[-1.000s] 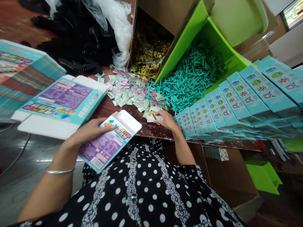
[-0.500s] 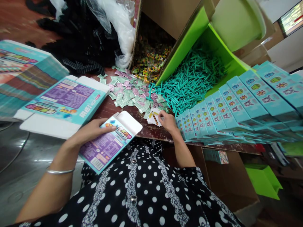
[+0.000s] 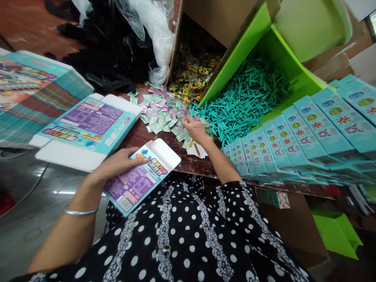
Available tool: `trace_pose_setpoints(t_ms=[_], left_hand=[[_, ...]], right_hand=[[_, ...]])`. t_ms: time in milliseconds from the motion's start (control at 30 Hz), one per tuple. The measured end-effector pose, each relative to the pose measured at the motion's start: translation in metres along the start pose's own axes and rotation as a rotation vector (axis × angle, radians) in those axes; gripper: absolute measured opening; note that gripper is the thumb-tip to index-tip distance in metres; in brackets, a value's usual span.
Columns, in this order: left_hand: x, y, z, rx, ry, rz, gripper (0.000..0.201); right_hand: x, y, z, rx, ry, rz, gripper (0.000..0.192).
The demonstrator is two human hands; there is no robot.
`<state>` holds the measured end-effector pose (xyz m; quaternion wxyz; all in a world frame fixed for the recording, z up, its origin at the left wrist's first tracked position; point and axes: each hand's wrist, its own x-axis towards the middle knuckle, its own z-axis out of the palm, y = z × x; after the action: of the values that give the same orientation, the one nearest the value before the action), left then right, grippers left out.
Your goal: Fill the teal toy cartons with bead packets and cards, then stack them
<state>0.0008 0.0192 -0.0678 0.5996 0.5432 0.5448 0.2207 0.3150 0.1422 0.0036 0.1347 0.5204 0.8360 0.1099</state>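
Note:
My left hand (image 3: 125,163) is closed around a purple and turquoise carton (image 3: 138,182), whose white end flap (image 3: 166,152) stands open towards the table. My right hand (image 3: 194,128) reaches over a heap of small pale green and pink packets (image 3: 164,113), its fingertips at the packets; whether a packet is between them I cannot make out. Just below that wrist, a small stack of white printed cards (image 3: 196,150) lies at the table edge. Beside the heap, turquoise pen-like sticks (image 3: 243,105) spill from a lime-green bin (image 3: 296,78).
Rows of filled-looking turquoise cartons (image 3: 282,143) line the right side. Flat cartons (image 3: 88,121) and a tall stack (image 3: 58,94) stand left. A cardboard box (image 3: 219,17) holds small yellow-orange packets (image 3: 195,78). Black pieces (image 3: 111,51) and plastic film (image 3: 160,35) lie behind.
My right hand has moved from the white cards up and left onto the heap of packets. The left hand still holds the carton. The whole view has shifted slightly.

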Motion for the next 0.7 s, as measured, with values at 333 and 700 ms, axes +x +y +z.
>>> trace_pose_setpoints(t_ms=[333, 700], left_hand=[[0.001, -0.002, 0.0, -0.012, -0.005, -0.015, 0.069], [0.0, 0.003, 0.002, -0.021, 0.011, -0.011, 0.064]], right_hand=[[-0.01, -0.013, -0.001, -0.046, -0.137, -0.26, 0.04], [-0.004, -0.016, 0.008, 0.086, 0.001, -0.164, 0.032]])
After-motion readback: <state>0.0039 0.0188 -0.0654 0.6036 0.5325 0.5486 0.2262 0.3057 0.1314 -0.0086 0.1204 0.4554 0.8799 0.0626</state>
